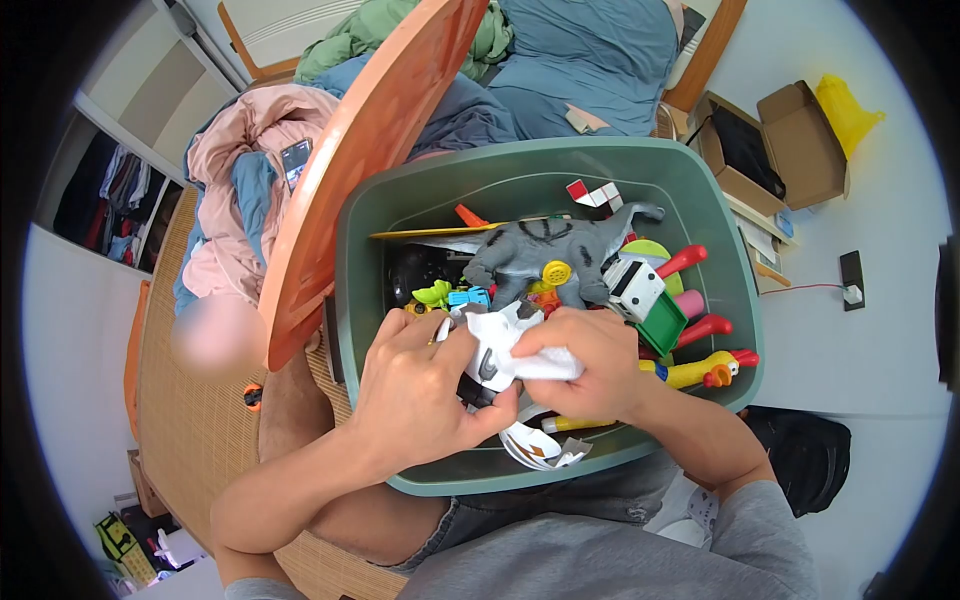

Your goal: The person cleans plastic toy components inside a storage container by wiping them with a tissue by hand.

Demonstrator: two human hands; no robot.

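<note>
Over the near side of a green plastic bin, my left hand grips a white toy with grey and black parts; its exact kind is unclear. My right hand pinches a white wipe, soft-looking like tissue or cloth, pressed against that toy. Just beyond my hands lies a grey toy dinosaur with dark stripes. A white-and-green toy truck and a yellow rubber chicken are to the right. Below my hands is a white curved toy piece.
An orange lid stands on edge at the bin's left. A phone rests on pink bedding. To the right are an open cardboard box, a wall socket with a cable and a black bag. A woven mat lies left.
</note>
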